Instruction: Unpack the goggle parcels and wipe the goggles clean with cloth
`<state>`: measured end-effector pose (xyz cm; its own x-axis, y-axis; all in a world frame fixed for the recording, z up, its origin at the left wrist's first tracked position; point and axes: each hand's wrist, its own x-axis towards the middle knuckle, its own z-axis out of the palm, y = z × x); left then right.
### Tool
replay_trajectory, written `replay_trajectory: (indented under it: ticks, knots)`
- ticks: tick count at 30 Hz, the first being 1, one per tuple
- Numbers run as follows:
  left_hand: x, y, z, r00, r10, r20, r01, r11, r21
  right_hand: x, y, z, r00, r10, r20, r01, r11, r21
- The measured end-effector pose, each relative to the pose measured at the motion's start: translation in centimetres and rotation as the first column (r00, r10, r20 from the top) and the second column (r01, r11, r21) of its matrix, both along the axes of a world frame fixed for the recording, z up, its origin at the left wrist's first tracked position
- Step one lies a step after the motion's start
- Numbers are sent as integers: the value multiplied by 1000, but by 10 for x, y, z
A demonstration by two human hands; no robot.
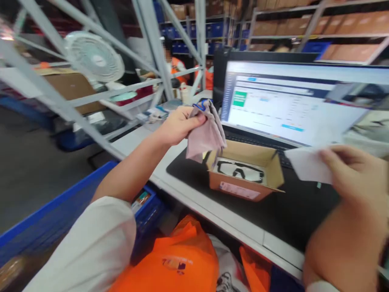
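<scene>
My left hand (179, 125) is closed on a grey cloth pouch (205, 134) with a blue cord, held above the left end of a small open cardboard box (246, 183). Inside the box lie black-framed glasses (240, 169) in a clear wrap. My right hand (354, 172), blurred by motion, pinches a white slip of paper (308, 164) to the right of the box. The box rests on a black mat (291, 215) in front of a laptop (291, 103).
A white desk edge (212, 211) runs diagonally. A blue crate (60, 211) stands at the lower left, orange bags (182, 259) below the desk. A white fan (94, 56) and grey rack struts stand at the left. A person in an orange vest (176, 67) is behind.
</scene>
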<state>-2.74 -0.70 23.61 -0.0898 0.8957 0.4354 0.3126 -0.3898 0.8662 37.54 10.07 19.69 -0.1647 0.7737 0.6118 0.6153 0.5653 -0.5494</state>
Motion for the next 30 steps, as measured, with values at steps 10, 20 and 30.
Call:
replay_trajectory:
  ticks: [10, 20, 30]
  knots:
    - [168, 76, 39, 643, -502, -579, 651, 756, 67, -11, -11, 4, 954, 289, -84, -300, 935, -190]
    - [170, 113, 16, 670, -528, -522, 543, 828, -141, 11, -2, 7, 902, 387, -191, -425, 874, -236]
    - [173, 116, 9, 654, -590, -473, 542, 802, -250, 15, -3, 8, 891, 346, -294, -393, 912, -119]
